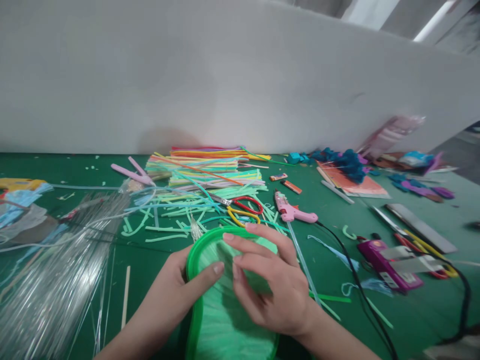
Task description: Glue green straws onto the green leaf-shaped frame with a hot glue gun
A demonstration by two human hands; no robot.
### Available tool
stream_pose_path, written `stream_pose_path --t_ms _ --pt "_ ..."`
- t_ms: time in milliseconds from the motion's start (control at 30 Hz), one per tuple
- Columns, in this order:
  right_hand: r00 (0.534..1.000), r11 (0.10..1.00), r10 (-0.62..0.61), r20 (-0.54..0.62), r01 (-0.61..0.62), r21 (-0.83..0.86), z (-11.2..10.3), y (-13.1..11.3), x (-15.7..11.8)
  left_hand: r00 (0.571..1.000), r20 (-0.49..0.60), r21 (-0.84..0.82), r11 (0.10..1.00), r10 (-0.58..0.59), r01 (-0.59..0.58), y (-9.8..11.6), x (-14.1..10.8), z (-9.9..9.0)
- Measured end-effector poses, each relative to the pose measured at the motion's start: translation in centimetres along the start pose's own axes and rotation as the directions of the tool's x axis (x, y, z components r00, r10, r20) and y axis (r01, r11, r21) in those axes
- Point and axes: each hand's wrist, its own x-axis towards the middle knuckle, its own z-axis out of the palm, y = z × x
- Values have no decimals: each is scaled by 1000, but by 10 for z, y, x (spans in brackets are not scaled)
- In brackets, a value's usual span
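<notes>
A green item [215, 320] with a thick raised rim and a streaky, paler green inside is in front of me; its outline narrows at the middle and its lower end runs out of view. My left hand [180, 285] grips its upper left rim, thumb lying over the edge and fingers hidden behind. Over the upper right part is my right hand [273, 275], its thumb and index fingertips pressed together above the surface. Whatever sits in that pinch is too small to make out. The other right fingers stretch toward the top rim.
Pipe cleaners [210, 170] and cut pieces lie beyond, with red-and-yellow scissors [243, 210]. A pink glue gun [294, 209] trails a black cord on the right, near a purple box [390, 265]. Clear thin strips [63, 280] cover the left. A pale wall [187, 75] stands behind.
</notes>
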Motion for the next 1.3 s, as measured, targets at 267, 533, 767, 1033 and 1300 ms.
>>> stream_pose_path --t_ms 267,533,767,1033,1300 --pt "999 980 50 -22 -53 -191 -1 0 1 1000 -5 -23 999 -29 29 -1 1 0" --pt "999 966 36 41 -24 -256 1 2 -4 997 -32 -85 994 -69 66 -4 -2 -2" --pt "992 964 -8 124 40 -263 1 0 -11 981 -169 -206 977 -95 59 0 3 0" --pt "993 987 43 108 -25 -160 0 0 -6 983 -177 -165 986 -56 26 -2 6 -3" --pt "749 785 534 393 -611 98 -24 25 25 969 -244 -72 997 -44 27 0 5 -6"
